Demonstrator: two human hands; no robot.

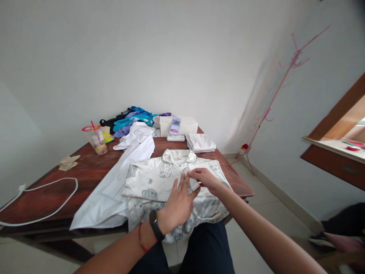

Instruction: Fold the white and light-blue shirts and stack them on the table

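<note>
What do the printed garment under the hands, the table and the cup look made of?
Printed garment: soft woven fabric, likely cotton, matte; it creases and drapes over the table edge. Table: dark reddish wood or veneer with a slight sheen and faint grain. Cup: clear plastic, see-through wall, red lid and straw.

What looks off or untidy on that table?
Mostly mess: a white garment slumps over the table's near edge, coloured clothes lie heaped at the back, and a crumpled cloth sits alone. Both hands, left hand and right hand, press the printed shirt.
</note>
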